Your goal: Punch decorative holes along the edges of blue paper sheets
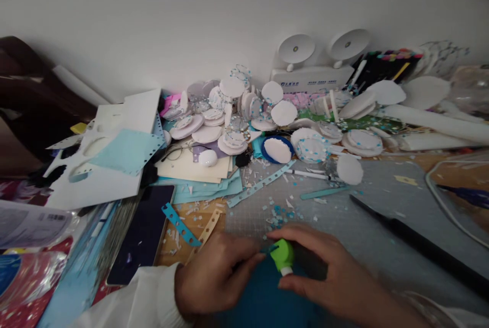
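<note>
My right hand (324, 262) grips a small lime-green craft punch (281, 254) with a white button, fingertips above and thumb below. A strip of dark teal paper (270, 249) runs into the punch's left side. The near end of that strip is pinched in my left hand (225, 272), which is closed and slightly blurred. Under both hands lies a dark blue sheet (267, 300). Just beyond the punch, tiny blue punched-out shapes (280, 213) are scattered on the grey cutting mat (385, 172).
Punched strips, one blue (180, 223) and one light blue (263, 185), lie nearby. A dark phone (143, 234) is at left. A long black pen-shaped tool (424, 241) crosses the mat at right. White discs (233, 139) with beaded wire pile along the wall, beside a twin-head lamp (311, 76).
</note>
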A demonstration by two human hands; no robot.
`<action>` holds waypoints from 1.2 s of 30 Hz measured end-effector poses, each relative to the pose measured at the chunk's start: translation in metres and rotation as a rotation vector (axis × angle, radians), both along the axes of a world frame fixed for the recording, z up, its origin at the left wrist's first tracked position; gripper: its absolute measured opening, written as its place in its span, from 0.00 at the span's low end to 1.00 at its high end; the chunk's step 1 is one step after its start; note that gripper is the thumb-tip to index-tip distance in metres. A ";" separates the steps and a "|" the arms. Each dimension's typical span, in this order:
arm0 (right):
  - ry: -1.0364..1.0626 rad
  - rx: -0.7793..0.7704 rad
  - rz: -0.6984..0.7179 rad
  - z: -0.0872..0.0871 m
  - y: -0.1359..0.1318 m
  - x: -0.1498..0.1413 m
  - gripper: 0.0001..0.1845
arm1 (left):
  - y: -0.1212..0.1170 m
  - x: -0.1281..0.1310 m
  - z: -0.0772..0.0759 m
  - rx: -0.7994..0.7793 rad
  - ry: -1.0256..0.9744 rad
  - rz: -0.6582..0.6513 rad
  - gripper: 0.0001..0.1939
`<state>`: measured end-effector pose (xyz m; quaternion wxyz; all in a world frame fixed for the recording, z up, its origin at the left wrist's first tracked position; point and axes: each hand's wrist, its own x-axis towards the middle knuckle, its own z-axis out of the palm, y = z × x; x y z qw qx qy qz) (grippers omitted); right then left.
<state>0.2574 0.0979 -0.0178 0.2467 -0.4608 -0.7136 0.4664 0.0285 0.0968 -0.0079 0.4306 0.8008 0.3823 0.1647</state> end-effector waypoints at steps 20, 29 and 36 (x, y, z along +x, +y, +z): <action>0.055 0.032 0.108 0.003 0.000 -0.006 0.07 | 0.001 0.004 -0.001 0.065 0.027 -0.069 0.14; 0.086 0.214 0.077 -0.002 -0.005 -0.005 0.06 | 0.007 0.024 0.025 0.270 0.225 -0.039 0.28; 0.188 0.234 0.000 -0.004 -0.005 -0.002 0.08 | 0.009 0.040 0.024 0.446 0.283 -0.088 0.21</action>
